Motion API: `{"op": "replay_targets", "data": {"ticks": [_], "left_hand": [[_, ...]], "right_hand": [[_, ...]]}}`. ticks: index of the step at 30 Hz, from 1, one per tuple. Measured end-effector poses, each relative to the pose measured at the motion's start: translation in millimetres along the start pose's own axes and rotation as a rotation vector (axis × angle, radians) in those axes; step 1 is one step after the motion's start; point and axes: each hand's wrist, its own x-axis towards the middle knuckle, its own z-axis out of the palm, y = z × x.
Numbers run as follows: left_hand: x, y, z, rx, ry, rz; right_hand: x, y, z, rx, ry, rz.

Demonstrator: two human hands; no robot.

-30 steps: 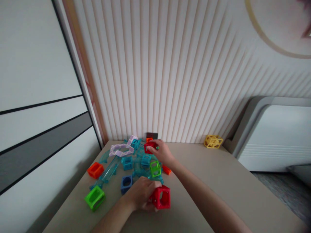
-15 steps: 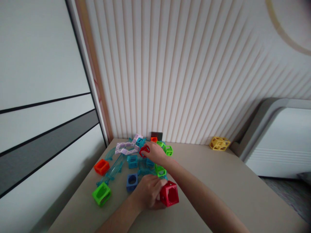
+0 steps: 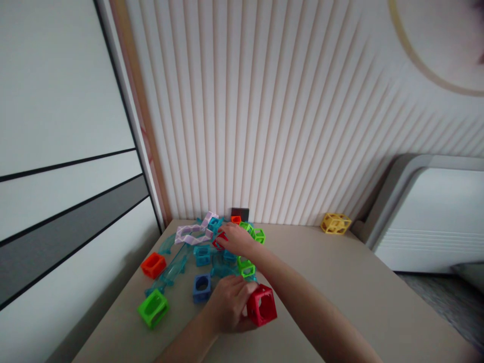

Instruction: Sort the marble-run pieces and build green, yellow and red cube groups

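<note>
My left hand (image 3: 230, 304) is closed around a red open-sided cube block (image 3: 261, 305) near the front of the table. Farther back, my right hand (image 3: 237, 239) reaches over the pile with its fingers closed on another red block (image 3: 219, 241), partly hidden by those fingers. Close to the right hand lie green frame blocks (image 3: 246, 267) and a teal block (image 3: 202, 255). A blue block with a round hole (image 3: 201, 288) sits just left of my left hand.
On the left are an orange block (image 3: 153, 265), a bright green block (image 3: 153, 308) and a clear teal track (image 3: 174, 269). A lilac zigzag piece (image 3: 192, 235) and a dark box (image 3: 240, 214) lie near the ribbed wall. Yellow frame blocks (image 3: 336, 223) stand at the back right.
The whole scene has shifted slightly left and down in view. Both hands keep their holds on the red blocks, with little movement.
</note>
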Motion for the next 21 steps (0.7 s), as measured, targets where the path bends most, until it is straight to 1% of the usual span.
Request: {"op": "replay_targets", "data": {"ticks": [3, 5, 6, 9, 11, 13, 15, 18, 21], "left_hand": [[0.0, 0.2, 2.1, -0.004, 0.035, 0.019], [0.3, 1.2, 2.2, -0.007, 0.062, 0.009], [0.4, 2.1, 1.8, -0.004, 0.067, -0.011], [0.6, 5.6, 0.3, 0.017, 0.058, -0.096], [0.9, 8.0, -0.3, 0.01, 0.051, -0.106], [1.8, 9.8, -0.6, -0.006, 0.062, -0.093], [3.1, 10.4, -1.2, -0.012, 0.1, -0.091], [3.4, 10.1, -3.5, 0.004, 0.149, -0.097], [-2.2, 12.1, -8.6, -0.01, 0.187, -0.134]], "right_hand": [[-10.1, 1.0, -8.3, 0.022, 0.056, -0.021], [-24.6, 2.2, -15.1, 0.058, 0.117, -0.035], [-34.6, 3.1, -18.3, 0.092, 0.161, -0.046], [-73.4, 7.9, -24.8, 0.303, 0.366, -0.131], [-102.0, 12.5, -25.9, 0.392, 0.448, -0.169], [-127.8, 17.3, -24.0, 0.453, 0.509, -0.154], [-148.0, 21.2, -19.0, 0.473, 0.551, -0.165], [-167.2, 23.8, -8.4, 0.437, 0.583, -0.232], [-177.6, 24.5, 0.5, 0.374, 0.539, -0.3]]}}
